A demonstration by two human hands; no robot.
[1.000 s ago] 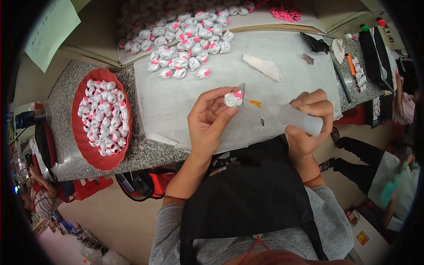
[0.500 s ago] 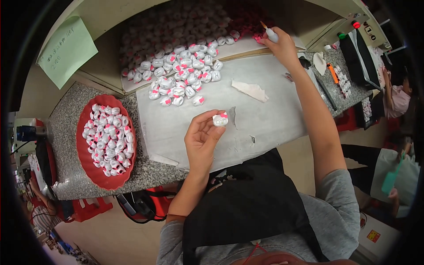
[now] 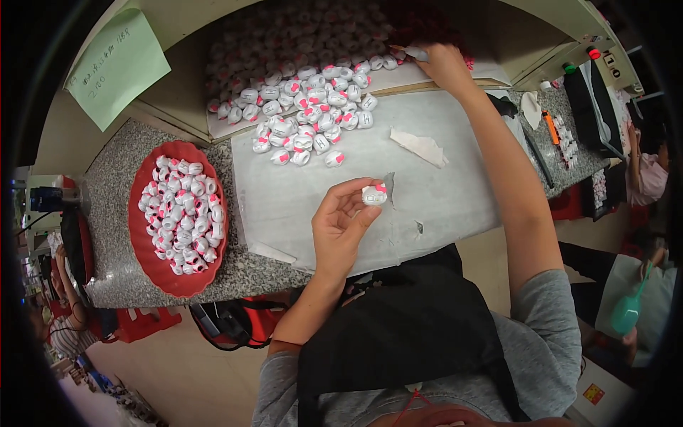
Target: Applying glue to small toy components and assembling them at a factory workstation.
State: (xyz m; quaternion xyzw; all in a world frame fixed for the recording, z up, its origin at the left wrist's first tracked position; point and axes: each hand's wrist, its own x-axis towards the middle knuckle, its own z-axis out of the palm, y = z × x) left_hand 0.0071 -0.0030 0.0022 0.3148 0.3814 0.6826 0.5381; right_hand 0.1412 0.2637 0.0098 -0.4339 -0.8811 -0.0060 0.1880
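My left hand (image 3: 340, 231) pinches a small white bead-like piece with a pink bow (image 3: 374, 196) between thumb and fingertips, above the pale sheet (image 3: 284, 206). Far off at the shaded shelf, my right hand (image 3: 448, 70) is closed around a small white squeeze bottle (image 3: 417, 53), whose thin brownish tip points left. Dark pink-red bits (image 3: 427, 27) lie just beyond that hand; whether its fingertips also hold one is hidden. To its left spreads a heap of white pieces (image 3: 313, 107), many of the nearer ones with pink bows.
A red scalloped dish (image 3: 135, 228) full of bow-trimmed white pieces stands at left on the speckled counter (image 3: 114, 263). A torn paper scrap (image 3: 418, 147) lies on the sheet. At right are an orange marker (image 3: 550, 128) and a black bin (image 3: 596, 110). Other people sit at both sides.
My right hand has shifted left along the shelf, and the bottle's tip has turned from upward to leftward. My left hand keeps its pinch on the white piece. The view has shifted slightly.
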